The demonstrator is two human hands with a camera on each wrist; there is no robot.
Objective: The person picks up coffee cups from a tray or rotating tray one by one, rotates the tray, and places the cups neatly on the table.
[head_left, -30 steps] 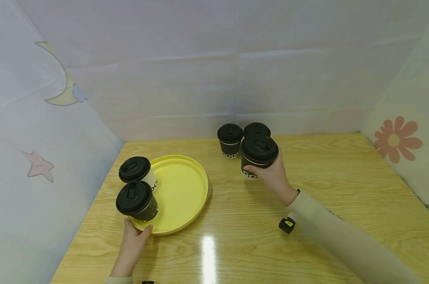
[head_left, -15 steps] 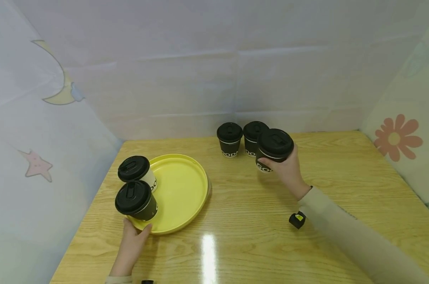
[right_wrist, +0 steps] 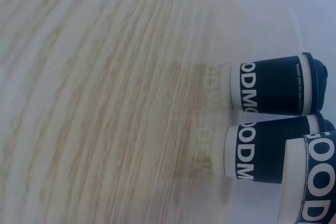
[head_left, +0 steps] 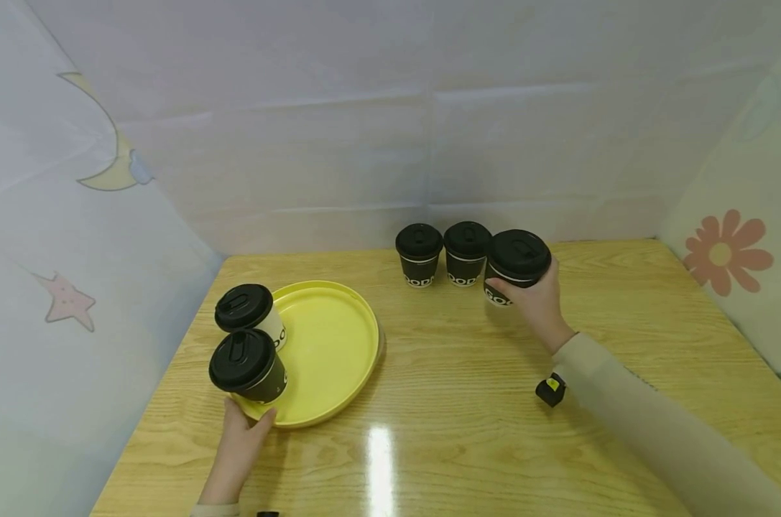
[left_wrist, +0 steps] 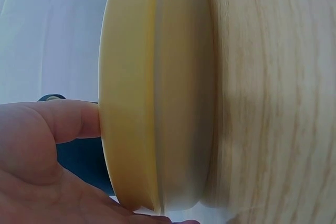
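Note:
My right hand (head_left: 537, 298) grips a black lidded paper coffee cup (head_left: 518, 258) at the back of the table. In the right wrist view that cup (right_wrist: 320, 179) looks raised off the wood, its base higher than those of two matching cups (head_left: 419, 255) (head_left: 466, 251) standing to its left. My left hand (head_left: 238, 445) holds the near-left edge of a round yellow tray (head_left: 328, 345); its thumb (left_wrist: 79, 119) touches the rim. On the tray's left side are a dark cup (head_left: 251, 366) and a white cup (head_left: 251, 316), both with black lids.
The wooden table (head_left: 442, 431) reaches back to a pale wall sheet (head_left: 338, 158). Printed side sheets stand at left and right. A small black device (head_left: 550, 390) hangs by the right wrist.
My right hand has carried its cup to the right and slightly back, uncovering the middle cup of the back row. The left hand and the tray stay in place.

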